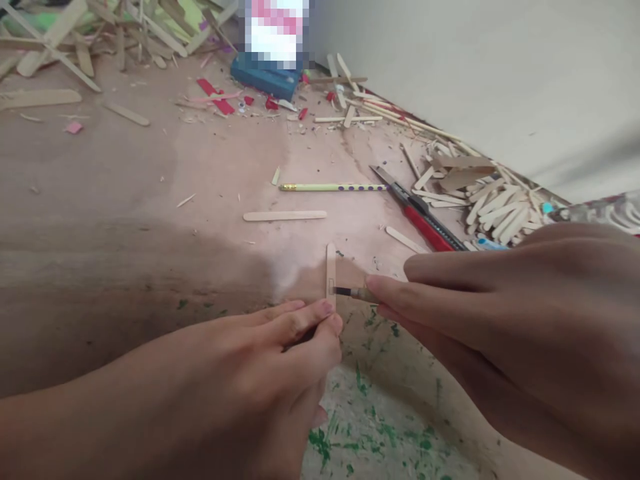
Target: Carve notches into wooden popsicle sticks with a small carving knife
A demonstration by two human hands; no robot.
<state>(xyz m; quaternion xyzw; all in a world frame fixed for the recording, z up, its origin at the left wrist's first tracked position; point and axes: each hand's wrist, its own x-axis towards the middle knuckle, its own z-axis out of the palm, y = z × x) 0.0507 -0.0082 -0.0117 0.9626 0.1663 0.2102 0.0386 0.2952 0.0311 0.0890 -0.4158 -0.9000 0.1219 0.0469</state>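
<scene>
Between the thumb and fingers of my left hand [280, 347], a craft stick [331, 263] is pinched at its lower end, pointing away from me. A small rectangle is drawn on its face. My right hand [480, 320] grips a slim tool that looks like a small chisel [357, 293]; its dark flat tip touches the stick at the drawn rectangle. Most of the handle is hidden by my fingers. Just beyond lies another craft stick [285, 216], set crosswise. Behind that are a light green pencil [330, 188] and a red and black utility knife [425, 217] with its blade out.
Loose craft sticks are heaped at the right [500, 207] and the far left [55, 50]. A blue block [265, 77] stands at the back below a blurred bright panel. A pale wall [475, 73] bounds the right side. Shavings and red scraps litter the wooden surface [210, 160].
</scene>
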